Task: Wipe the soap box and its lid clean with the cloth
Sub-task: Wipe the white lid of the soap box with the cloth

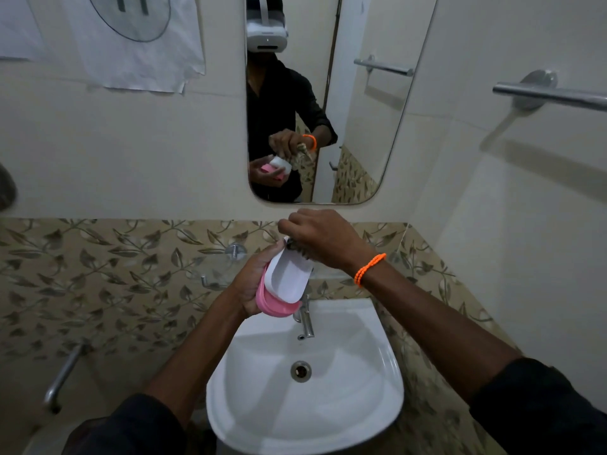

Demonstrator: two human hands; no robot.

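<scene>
A white wash basin (377, 405) hangs on the wall, and everything else sits around it. At its back edge stands a chrome tap (306, 320), and the round metal drain (300, 371) lies in the middle of the bowl. Just above the basin runs a band of leaf-patterned tiles (108, 270), with a small glass shelf (213, 267) on chrome pegs fixed to it. Higher up, straight over the basin, hangs a rounded mirror (361, 126). Up to the basin's right a chrome towel bar (551, 95) juts from the side wall. Up to its left a sheet of white paper (138, 60) is stuck to the wall. Low to its left runs a metal pipe (64, 376).
</scene>
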